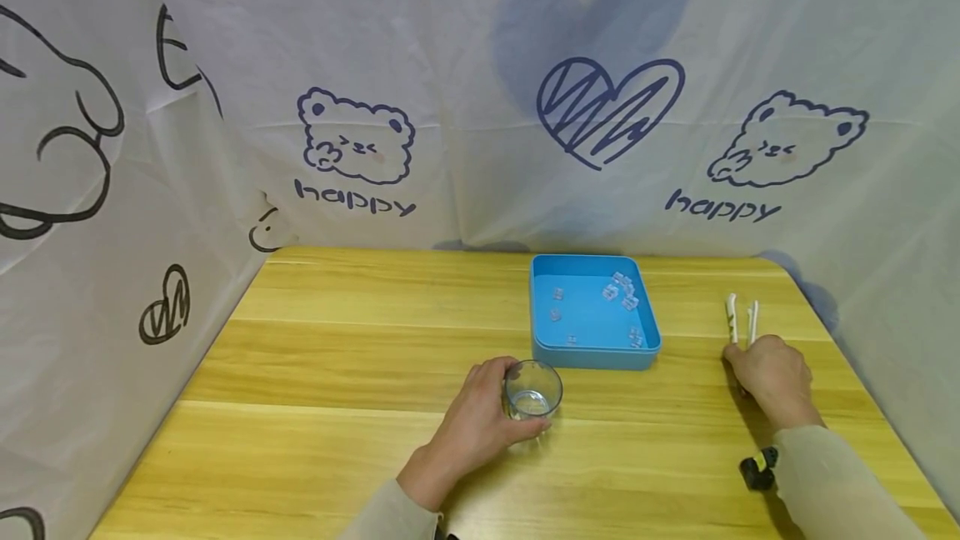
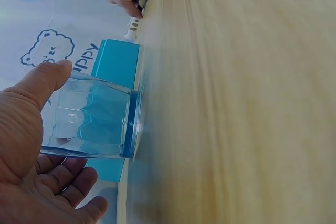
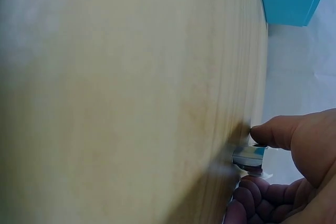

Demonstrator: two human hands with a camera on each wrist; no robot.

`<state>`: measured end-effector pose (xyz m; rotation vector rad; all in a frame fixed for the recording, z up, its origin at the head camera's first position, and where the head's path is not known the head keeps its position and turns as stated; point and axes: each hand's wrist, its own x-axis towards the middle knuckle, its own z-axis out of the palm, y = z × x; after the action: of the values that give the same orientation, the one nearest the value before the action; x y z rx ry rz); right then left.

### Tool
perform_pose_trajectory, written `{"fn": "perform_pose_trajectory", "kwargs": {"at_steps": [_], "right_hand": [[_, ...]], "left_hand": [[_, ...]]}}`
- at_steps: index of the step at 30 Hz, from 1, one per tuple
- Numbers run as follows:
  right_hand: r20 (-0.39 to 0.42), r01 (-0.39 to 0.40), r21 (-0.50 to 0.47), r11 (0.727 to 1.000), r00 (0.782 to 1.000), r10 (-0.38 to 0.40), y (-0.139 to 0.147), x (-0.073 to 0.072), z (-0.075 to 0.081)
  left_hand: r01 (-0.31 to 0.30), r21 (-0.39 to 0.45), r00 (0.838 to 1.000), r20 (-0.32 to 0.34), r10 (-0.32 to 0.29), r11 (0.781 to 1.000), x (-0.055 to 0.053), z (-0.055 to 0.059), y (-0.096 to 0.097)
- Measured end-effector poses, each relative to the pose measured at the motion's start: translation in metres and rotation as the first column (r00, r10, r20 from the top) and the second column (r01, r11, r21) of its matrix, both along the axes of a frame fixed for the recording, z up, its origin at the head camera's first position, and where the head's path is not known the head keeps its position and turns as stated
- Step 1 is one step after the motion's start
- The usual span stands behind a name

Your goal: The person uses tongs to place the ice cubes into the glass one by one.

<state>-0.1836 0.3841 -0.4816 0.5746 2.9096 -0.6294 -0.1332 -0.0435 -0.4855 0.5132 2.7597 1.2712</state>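
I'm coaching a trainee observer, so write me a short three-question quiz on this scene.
1. Which hand holds the glass?
2. True or false: the tongs are inside the blue box.
3. What does the box contain?
A) metal keys
B) small clear pieces
C) wooden beads

Key:
1. The left hand.
2. False; they are right of the box in the head view.
3. B

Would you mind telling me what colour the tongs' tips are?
The tongs' tips are white, seen best in the head view.
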Motion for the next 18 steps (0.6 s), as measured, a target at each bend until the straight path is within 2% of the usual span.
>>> {"fn": "perform_pose_trajectory", "kwargs": {"at_steps": [18], "right_hand": [[-0.017, 0.004, -0.012, 1.0, 1.0, -0.004, -0.0003, 0.002, -0.0017]], "left_hand": [[-0.004, 0.002, 1.0, -0.007, 0.004, 1.0, -0.0004, -0.0007, 0.0003]]}}
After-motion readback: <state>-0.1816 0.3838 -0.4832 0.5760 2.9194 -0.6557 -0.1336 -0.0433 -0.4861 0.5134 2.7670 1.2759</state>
